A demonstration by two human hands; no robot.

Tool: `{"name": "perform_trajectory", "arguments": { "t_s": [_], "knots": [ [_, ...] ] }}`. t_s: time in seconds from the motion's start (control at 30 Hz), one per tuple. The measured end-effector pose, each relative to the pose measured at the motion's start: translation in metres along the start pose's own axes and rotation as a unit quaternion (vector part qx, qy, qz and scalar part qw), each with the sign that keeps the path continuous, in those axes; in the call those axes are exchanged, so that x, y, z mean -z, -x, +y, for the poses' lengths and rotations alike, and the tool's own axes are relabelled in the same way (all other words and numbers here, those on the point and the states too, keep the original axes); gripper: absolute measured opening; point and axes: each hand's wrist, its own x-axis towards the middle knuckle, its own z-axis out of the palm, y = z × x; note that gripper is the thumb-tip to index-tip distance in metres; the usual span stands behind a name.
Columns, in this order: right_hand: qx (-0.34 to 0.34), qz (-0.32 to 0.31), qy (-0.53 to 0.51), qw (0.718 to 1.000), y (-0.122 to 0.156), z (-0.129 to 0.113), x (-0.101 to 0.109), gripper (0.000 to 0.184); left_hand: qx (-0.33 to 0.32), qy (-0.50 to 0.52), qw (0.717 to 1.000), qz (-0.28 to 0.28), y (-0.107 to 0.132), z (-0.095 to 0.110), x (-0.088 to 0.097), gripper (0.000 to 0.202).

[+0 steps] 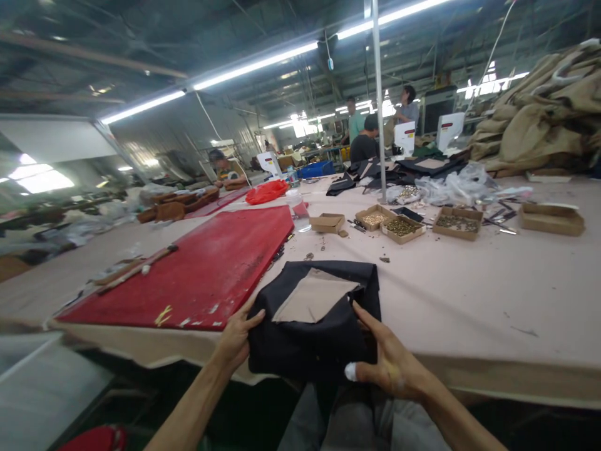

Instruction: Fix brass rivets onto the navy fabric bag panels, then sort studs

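Observation:
Between my two hands is a folded black fabric piece (305, 351) with a beige patch (312, 297) on its upper face, held at the front edge of the table. My left hand (239, 335) grips its left side, thumb on top and the other fingers partly hidden behind. On the right side, my right hand (387, 360) holds the cloth with the index finger along its edge and the thumb, wrapped in a white covering at the tip, near the lower corner. The underside of the fabric is out of sight.
A red board (197, 269) lies left, with a hammer-like tool (141, 269) on it. Small cardboard boxes of metal bits (402, 228) stand ahead, near a metal pole (379, 100). Brown fabric (539, 119) is heaped at the right. Other people (366, 141) are farther back.

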Motion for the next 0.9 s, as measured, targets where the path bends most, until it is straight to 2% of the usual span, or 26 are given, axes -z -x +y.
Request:
{"name": "perform_trajectory", "arguments": {
  "t_s": [0.07,0.17,0.23,0.27,0.37,0.47,0.57,0.67,0.77,0.9],
  "knots": [
    [0.018,-0.028,0.007,0.999,0.000,-0.001,-0.009,0.104,0.042,-0.002,0.999,-0.028,-0.004,0.000,0.008,0.047],
    [0.055,-0.059,0.026,0.996,0.003,-0.004,-0.020,0.096,0.160,-0.005,0.984,-0.076,-0.001,0.007,0.011,0.028],
    [0.066,-0.071,0.040,0.994,0.008,-0.003,-0.023,0.095,0.203,-0.014,0.974,-0.095,0.004,0.014,0.009,0.030],
    [0.068,-0.067,0.052,0.994,0.012,-0.001,-0.023,0.095,0.205,-0.020,0.973,-0.104,0.006,0.017,0.006,0.034],
    [0.092,-0.031,0.096,0.991,0.025,0.005,-0.021,0.096,0.150,-0.024,0.981,-0.119,0.013,0.024,-0.002,0.051],
    [0.127,-0.022,0.129,0.983,0.034,0.000,-0.021,0.095,0.075,-0.012,0.994,-0.083,0.016,0.032,-0.006,0.055],
    [0.126,-0.059,0.138,0.981,0.025,-0.016,-0.027,0.092,0.009,0.005,1.000,-0.026,0.019,0.044,-0.006,0.054],
    [0.102,-0.101,0.121,0.982,0.005,-0.034,-0.036,0.081,-0.041,0.023,0.999,0.012,0.023,0.060,-0.009,0.056],
    [0.077,-0.104,0.091,0.987,-0.001,-0.050,-0.043,0.081,-0.059,0.028,0.998,0.004,0.022,0.068,-0.017,0.054],
    [0.103,-0.077,0.061,0.990,0.015,-0.064,-0.045,0.093,-0.034,0.038,0.998,-0.035,0.007,0.052,-0.027,0.054]
  ]
}}
